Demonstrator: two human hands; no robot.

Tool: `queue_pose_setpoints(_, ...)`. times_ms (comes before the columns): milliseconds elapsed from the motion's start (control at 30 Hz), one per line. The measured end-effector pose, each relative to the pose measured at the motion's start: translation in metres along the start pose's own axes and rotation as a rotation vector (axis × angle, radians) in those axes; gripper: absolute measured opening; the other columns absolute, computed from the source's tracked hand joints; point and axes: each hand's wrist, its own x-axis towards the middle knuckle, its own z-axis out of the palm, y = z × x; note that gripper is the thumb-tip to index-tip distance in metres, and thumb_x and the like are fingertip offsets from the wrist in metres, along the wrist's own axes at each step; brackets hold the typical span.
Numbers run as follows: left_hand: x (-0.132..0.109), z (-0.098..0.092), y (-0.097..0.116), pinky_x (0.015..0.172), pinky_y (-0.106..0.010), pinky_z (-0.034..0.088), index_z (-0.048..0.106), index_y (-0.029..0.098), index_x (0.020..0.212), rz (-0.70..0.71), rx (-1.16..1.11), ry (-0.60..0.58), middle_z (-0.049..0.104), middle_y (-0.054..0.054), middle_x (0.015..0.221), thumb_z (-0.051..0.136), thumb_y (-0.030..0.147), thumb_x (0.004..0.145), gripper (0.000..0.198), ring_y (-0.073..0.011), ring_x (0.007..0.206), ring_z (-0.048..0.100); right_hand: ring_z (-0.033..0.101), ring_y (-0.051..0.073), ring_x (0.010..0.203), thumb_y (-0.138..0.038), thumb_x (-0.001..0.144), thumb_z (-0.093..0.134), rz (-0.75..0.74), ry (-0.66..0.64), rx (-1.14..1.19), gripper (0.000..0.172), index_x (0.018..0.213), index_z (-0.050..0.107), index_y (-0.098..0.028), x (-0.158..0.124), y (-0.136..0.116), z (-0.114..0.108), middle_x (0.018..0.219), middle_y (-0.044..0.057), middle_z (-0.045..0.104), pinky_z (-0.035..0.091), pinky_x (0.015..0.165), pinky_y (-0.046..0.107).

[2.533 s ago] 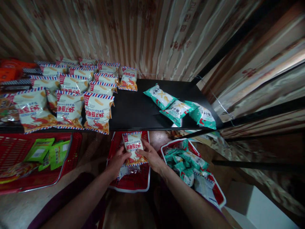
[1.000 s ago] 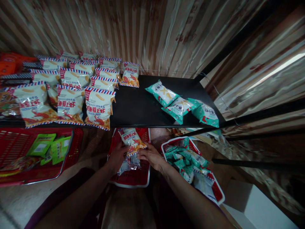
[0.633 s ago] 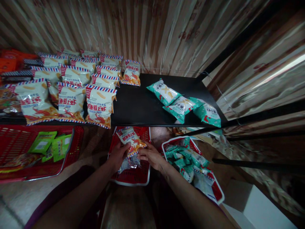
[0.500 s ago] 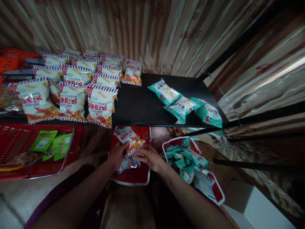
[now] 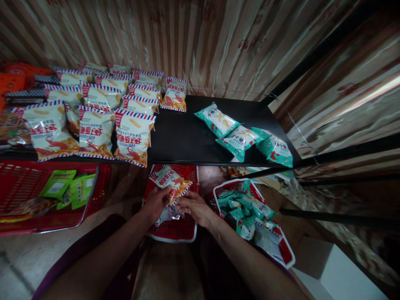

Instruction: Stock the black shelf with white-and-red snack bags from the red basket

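Observation:
Between my hands is a white and orange snack bag (image 5: pixel 171 182) with a striped edge, tilted above the middle red basket (image 5: pixel 184 233). My left hand (image 5: pixel 156 202) grips its left side, thumb on the front. My right hand (image 5: pixel 194 206) pinches the lower right corner, fingers closed. Below them, inside the basket, lie a few more packs, partly hidden by my hands. On the black shelf (image 5: pixel 175 139) ahead, several matching snack bags (image 5: pixel 131 135) stand in rows at the left. Several teal snack bags (image 5: pixel 217 120) lie loosely on its right part.
A red basket (image 5: pixel 70 227) with green packets (image 5: pixel 59 184) stands at the left. Another basket (image 5: pixel 289 254) at the right holds teal bags. A white box (image 5: pixel 346 271) sits at the lower right. Dark metal posts (image 5: pixel 315 50) and a curtain (image 5: pixel 200 46) border the shelf.
The view has shifted very slightly. Both hands keep hold of the snack bag, which has turned a little; the shelf and baskets look the same.

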Motion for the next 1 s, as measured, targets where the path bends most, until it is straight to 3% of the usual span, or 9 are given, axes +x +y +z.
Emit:
queue_pose_setpoints(133, 0.002, 0.0, 0.0, 0.065, -0.024, 0.051, 0.061, 0.014, 0.087, 0.013, -0.023, 0.017, 0.069, -0.004, 0.082, 0.073, 0.008, 0.064, 0.026, -0.0124, 0.066, 0.064, 0.06, 0.008, 0.051, -0.035, 0.047, 0.085, -0.045, 0.014, -0.058, 0.038, 0.07, 0.062, -0.014, 0.001, 0.003, 0.0, 0.061, -0.001, 0.066, 0.048, 0.053, 0.019)
queue_pose_setpoints(300, 0.003, 0.0, -0.001, 0.068, -0.026, 0.052, 0.06, 0.015, 0.089, 0.027, -0.03, 0.02, 0.069, -0.003, 0.082, 0.07, 0.006, 0.065, 0.027, -0.0136, 0.069, 0.065, 0.059, 0.007, 0.055, -0.044, 0.054, 0.081, -0.131, 0.148, -0.014, 0.038, 0.066, 0.056, -0.017, 0.004, 0.002, -0.004, 0.06, -0.003, 0.063, 0.047, 0.056, 0.018)
queue_pose_setpoints(467, 0.002, -0.001, -0.002, 0.07, -0.029, 0.052, 0.059, 0.016, 0.093, -0.005, 0.027, -0.034, 0.07, -0.005, 0.084, 0.068, 0.009, 0.069, 0.027, -0.0151, 0.07, 0.066, 0.053, 0.005, 0.053, -0.046, 0.049, 0.082, -0.247, 0.27, 0.04, 0.041, 0.065, 0.057, -0.017, 0.006, -0.005, -0.008, 0.059, -0.005, 0.059, 0.046, 0.055, 0.018)
queue_pose_setpoints(733, 0.005, -0.007, -0.009, 0.074, -0.031, 0.052, 0.06, 0.018, 0.096, 0.03, 0.062, -0.078, 0.069, -0.007, 0.096, 0.072, 0.012, 0.066, 0.033, -0.0169, 0.079, 0.066, 0.053, 0.005, 0.057, -0.045, 0.051, 0.082, -0.261, 0.286, 0.052, 0.04, 0.068, 0.06, -0.017, 0.005, -0.006, -0.012, 0.061, -0.005, 0.058, 0.047, 0.057, 0.017)
queue_pose_setpoints(1000, 0.007, -0.007, -0.008, 0.075, -0.031, 0.052, 0.061, 0.016, 0.092, 0.03, 0.031, -0.03, 0.069, -0.006, 0.09, 0.071, 0.01, 0.064, 0.031, -0.0171, 0.078, 0.066, 0.054, 0.008, 0.055, -0.042, 0.047, 0.082, -0.239, 0.307, 0.001, 0.038, 0.059, 0.055, -0.018, 0.006, -0.005, -0.014, 0.055, -0.004, 0.057, 0.047, 0.055, 0.021)
